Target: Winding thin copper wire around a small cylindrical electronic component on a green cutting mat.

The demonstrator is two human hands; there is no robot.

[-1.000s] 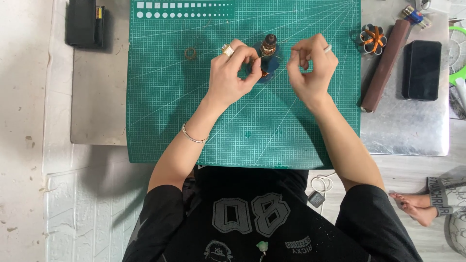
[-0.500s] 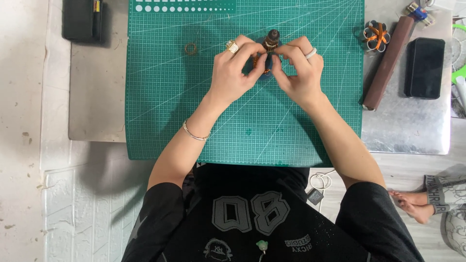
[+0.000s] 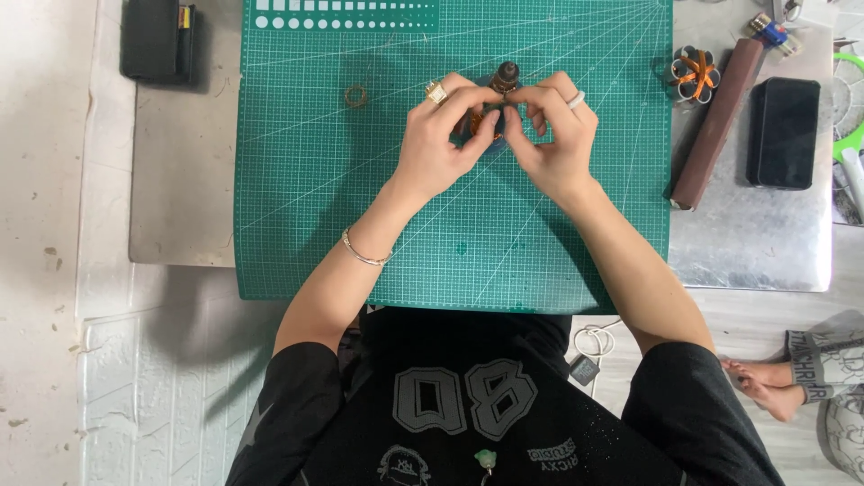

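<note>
Far left of the fingers: black case (image 3: 157,40) at the table's (image 3: 180,198) back corner, untouched. Green cutting mat (image 3: 360,225) covers the middle.

Small brass ring (image 3: 356,94) lies loose on the mat, just left of the left hand's fingers, apart from them. Looks like a part not yet fitted, my read only.

Left hand (image 3: 441,148): forearm comes in diagonally from lower left, wrist bent in, bracelet (image 3: 364,256) on it, ring on one finger. Fingers curled, thumb and forefinger pinching the small motor-like part (image 3: 501,85).

That part stands on the mat between both sets of fingertips, dark top and copper windings poking out just beyond them; the lower body is hidden by the fingers.

Right hand (image 3: 553,144): mirror pose, forearm from lower right, fingers clenched on the same part, thumb tips almost meeting the left's.

Progress: mid-assembly or adjustment, both hands committed; how much is done I can't tell.

Right of the fingers, well apart: orange wound coil piece (image 3: 695,74), brown bar (image 3: 717,121), black phone (image 3: 785,132).
</note>
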